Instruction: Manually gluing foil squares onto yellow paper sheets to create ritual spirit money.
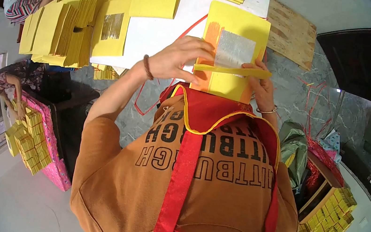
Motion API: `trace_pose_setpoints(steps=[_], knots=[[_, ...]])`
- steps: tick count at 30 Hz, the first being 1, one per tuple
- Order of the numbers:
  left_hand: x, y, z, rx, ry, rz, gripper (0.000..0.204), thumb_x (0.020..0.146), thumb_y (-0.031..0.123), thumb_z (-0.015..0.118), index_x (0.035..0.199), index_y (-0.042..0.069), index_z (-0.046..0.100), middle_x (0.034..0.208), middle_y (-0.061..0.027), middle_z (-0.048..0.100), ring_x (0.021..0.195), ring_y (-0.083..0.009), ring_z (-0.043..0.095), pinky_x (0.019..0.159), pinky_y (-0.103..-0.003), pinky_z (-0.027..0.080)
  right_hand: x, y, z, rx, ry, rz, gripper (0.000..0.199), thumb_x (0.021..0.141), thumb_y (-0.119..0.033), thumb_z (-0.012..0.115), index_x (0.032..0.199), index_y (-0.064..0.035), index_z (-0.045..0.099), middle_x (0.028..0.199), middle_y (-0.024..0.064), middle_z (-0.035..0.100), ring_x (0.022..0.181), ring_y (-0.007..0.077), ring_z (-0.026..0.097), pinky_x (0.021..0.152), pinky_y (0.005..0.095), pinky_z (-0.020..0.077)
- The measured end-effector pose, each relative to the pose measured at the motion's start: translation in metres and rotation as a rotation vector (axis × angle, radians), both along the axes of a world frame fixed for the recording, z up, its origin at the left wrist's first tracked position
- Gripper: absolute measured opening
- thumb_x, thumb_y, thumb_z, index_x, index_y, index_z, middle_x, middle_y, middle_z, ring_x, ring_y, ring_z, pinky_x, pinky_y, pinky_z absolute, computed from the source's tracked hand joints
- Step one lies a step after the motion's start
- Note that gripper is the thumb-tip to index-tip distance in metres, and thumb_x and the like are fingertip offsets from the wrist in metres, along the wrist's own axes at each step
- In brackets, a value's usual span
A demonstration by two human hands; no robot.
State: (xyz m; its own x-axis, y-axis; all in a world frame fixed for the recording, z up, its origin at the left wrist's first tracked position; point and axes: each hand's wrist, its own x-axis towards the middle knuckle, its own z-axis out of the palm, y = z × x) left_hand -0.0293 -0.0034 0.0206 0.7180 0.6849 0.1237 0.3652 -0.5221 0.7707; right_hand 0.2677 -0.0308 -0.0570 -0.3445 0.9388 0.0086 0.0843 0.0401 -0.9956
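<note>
At the near right of the white surface point(148, 39): silver-centred yellow sheet point(236, 47), long axis near-far. Folded yellow strip point(230, 70) crosses it left-right, between 2 hands. Left hand point(181, 58) spread around its left end, contact unclear; right hand point(260, 83), closer, pinches its right end.

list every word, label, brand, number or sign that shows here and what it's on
Orange-brown sweatshirt: rows of large capital letters, some solid black, some outlined, upside down in this view and partly covered by the red apron strap; wording not copied out.
Yellow paper with the silver foil patch: no lettering I can make out.
Yellow bundles at lower right: too small to tell.
</note>
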Motion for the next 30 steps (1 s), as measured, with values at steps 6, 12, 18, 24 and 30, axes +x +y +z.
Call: trace_pose_setpoints(steps=[6, 12, 18, 24, 30], knots=[[0.012, -0.009, -0.019, 0.535, 0.274, 0.197, 0.030, 0.074, 0.011, 0.059, 0.104, 0.014, 0.059, 0.111, -0.0067, 0.055, 0.106, -0.0227, 0.049, 0.084, -0.035, 0.038, 0.004, 0.005, 0.019, 0.252, -0.176, 0.015, 0.018, 0.084, -0.014, 0.057, 0.101, -0.0101, 0.061, 0.116, 0.0039, 0.056, 0.123, 0.0220, 0.036, 0.101, 0.0366, 0.0281], [0.009, -0.033, 0.003, 0.696, 0.314, 0.081, 0.026, 0.073, 0.010, 0.054, 0.099, 0.011, 0.059, 0.098, -0.0062, 0.060, 0.094, -0.0204, 0.056, 0.074, -0.031, 0.043, 0.001, -0.002, 0.042, 0.717, -0.575, -0.025, 0.017, 0.077, -0.021, 0.064, 0.092, -0.0141, 0.062, 0.113, 0.0026, 0.058, 0.114, 0.0241, 0.047, 0.094, 0.0398, 0.0319], [0.015, -0.036, -0.012, 0.263, 0.045, 0.276, 0.016, 0.080, 0.010, 0.056, 0.095, 0.005, 0.060, 0.072, -0.0095, 0.060, 0.068, -0.0230, 0.060, 0.059, -0.034, 0.046, -0.001, -0.011, 0.038, 0.381, -0.484, 0.110, 0.019, 0.077, -0.020, 0.064, 0.095, -0.0119, 0.062, 0.096, 0.0013, 0.064, 0.097, 0.0188, 0.058, 0.080, 0.0320, 0.0391], [0.021, -0.019, -0.033, -0.344, -0.048, 0.602, 0.029, 0.089, 0.024, 0.052, 0.109, 0.004, 0.058, 0.057, -0.0074, 0.055, 0.048, -0.0146, 0.051, 0.047, -0.029, 0.041, -0.021, 0.000, 0.052, -0.128, -0.210, -0.195, 0.027, 0.082, -0.021, 0.062, 0.101, -0.0019, 0.061, 0.089, 0.0084, 0.066, 0.077, 0.0119, 0.061, 0.065, 0.0256, 0.0461], [0.028, -0.011, -0.053, -0.526, -0.292, 0.685, 0.024, 0.090, 0.021, 0.052, 0.098, 0.001, 0.059, 0.062, -0.0021, 0.056, 0.051, -0.0066, 0.049, 0.046, -0.025, 0.039, -0.028, 0.012, 0.035, -0.147, -0.065, -0.349, 0.032, 0.082, -0.016, 0.062, 0.110, -0.0015, 0.055, 0.081, 0.0079, 0.065, 0.068, 0.0096, 0.058, 0.060, 0.0230, 0.0450]])
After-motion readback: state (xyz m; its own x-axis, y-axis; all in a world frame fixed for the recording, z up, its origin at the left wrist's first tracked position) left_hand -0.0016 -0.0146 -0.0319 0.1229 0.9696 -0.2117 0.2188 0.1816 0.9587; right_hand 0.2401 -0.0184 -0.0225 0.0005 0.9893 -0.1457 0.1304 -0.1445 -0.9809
